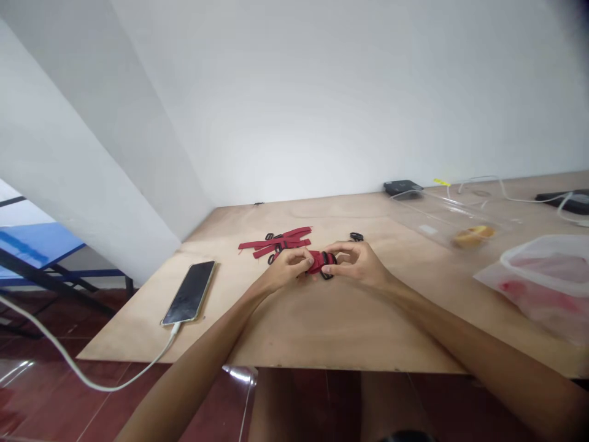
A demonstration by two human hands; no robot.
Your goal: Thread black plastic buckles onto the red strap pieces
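Near the middle of the wooden table [276, 331], a red strap [317, 262] with black buckle parts lies between both hands. My left hand [291, 267] pinches the strap's left side. On its right, my right hand [350, 261] has thumb and fingers closed round the black buckle end [328, 260]. Behind my left hand are more red straps [276, 241] with black buckles, lying across one another. A small black buckle [356, 236] rests just beyond my right hand.
A phone [189, 293] with a white cable [92, 383] lies at the left. At the right are a black box [403, 188], a clear plastic bag [427, 218] with something yellow inside, and a translucent container [543, 270]. A wall stands behind.
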